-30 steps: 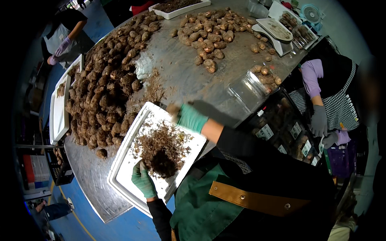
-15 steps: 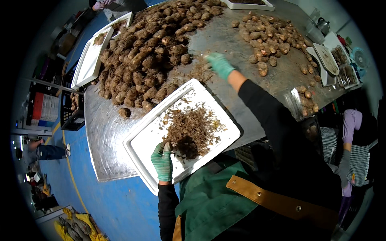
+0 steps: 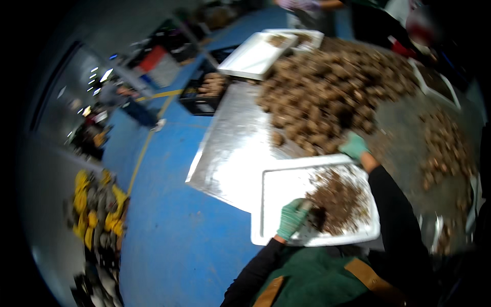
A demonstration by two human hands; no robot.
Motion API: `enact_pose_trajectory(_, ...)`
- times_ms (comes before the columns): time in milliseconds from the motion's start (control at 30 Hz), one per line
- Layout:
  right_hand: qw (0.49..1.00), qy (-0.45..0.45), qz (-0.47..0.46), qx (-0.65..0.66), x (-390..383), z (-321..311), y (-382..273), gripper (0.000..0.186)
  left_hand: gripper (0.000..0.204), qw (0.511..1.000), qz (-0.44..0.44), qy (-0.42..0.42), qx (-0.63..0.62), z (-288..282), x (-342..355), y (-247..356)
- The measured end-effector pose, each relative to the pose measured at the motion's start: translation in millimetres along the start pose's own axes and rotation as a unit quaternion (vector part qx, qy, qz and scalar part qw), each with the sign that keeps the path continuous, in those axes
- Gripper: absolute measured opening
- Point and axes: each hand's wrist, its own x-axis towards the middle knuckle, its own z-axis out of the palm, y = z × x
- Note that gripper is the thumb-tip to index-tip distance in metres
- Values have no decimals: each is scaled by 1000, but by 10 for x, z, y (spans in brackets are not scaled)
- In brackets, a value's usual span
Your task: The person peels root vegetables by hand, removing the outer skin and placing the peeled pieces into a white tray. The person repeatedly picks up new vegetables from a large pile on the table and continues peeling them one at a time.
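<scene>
A white foam tray (image 3: 271, 204) lies at the table's near edge, in front of me. Brown root scraps and peelings (image 3: 340, 202) are heaped in its right half. My left hand (image 3: 293, 219), in a green striped glove, is over the tray beside the scraps. Its fingers are curled closed; what they hold, if anything, I cannot make out against a dark patch. My right hand (image 3: 354, 146), gloved in green, is at the tray's far right edge, close to a big pile of brown taro corms (image 3: 317, 102). Motion blurs its fingers, so their state is unclear.
The metal table (image 3: 235, 148) ends left of the tray, above a blue floor (image 3: 169, 245). Two white trays (image 3: 255, 56) stand behind the pile. A smaller taro heap (image 3: 445, 148) lies right. A black crate (image 3: 202, 105) stands beyond the left edge. Another person (image 3: 312, 15) is at the far side.
The view has swung left. My right hand has come back from the bare tabletop to the tray's far edge beside the pile. My left hand remains by the scraps.
</scene>
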Motion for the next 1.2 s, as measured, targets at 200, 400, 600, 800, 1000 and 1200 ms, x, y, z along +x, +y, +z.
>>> enact_pose_trajectory(200, 764, -156, -53, 624, -978, -418, -534, 22, 31, 989, 61, 28, -132, 43, 174, 163)
enact_pose_trajectory(400, 554, -208, 42, 805, -1921, 206, -589, 37, 36, 963, 128, -54, -231, 255, 216, 322)
enact_pose_trajectory(600, 666, -89, -7, 741, -2204, 307, -581, 37, 19, 980, 196, -27, 14, 322, 152, 299)
enact_pose_trajectory(800, 794, 49, -46, 604, -2167, 283, -769, 34, 21, 986, 125, 89, -63, 424, 163, 108)
enact_pose_trajectory(1000, 804, 81, -74, 584, -2215, 164, -754, 42, 24, 967, 87, 26, -238, 241, 122, 424)
enact_pose_trajectory(1200, 873, 147, -99, 454, -2272, 256, -651, 45, 18, 978, 54, 12, -202, 286, 94, 411)
